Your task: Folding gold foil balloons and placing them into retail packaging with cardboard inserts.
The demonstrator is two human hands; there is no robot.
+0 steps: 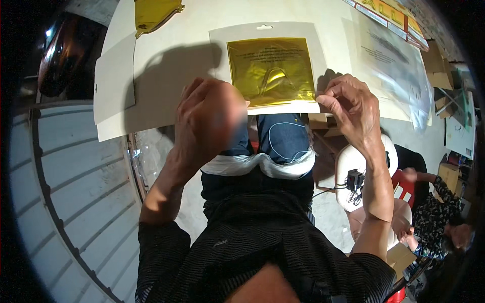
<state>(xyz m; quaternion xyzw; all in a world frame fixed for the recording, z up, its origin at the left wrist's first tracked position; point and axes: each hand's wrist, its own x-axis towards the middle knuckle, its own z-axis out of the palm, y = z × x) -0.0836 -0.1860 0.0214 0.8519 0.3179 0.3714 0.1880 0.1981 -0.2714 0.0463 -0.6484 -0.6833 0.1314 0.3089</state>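
A shiny gold plastic bag [270, 63] with dark print lies flat on a pale card [243, 33] with a hang hole at its far edge. A white strip [283, 108] runs along the bag's near side, at the table edge. My left hand [208, 116] is closed at the bag's near left corner; it is partly blurred and hides most of its fingertips. At the near right corner, my right hand [353, 106] pinches the bag's edge between thumb and forefinger, the other fingers curled.
On the table [172, 65], another gold bag [154, 15] lies at the far left, near a pale card [116, 76]. Clear plastic bags [391, 70] and a printed orange package [391, 17] are on the right. A person [439, 217] sits beyond a pale stool [346, 174].
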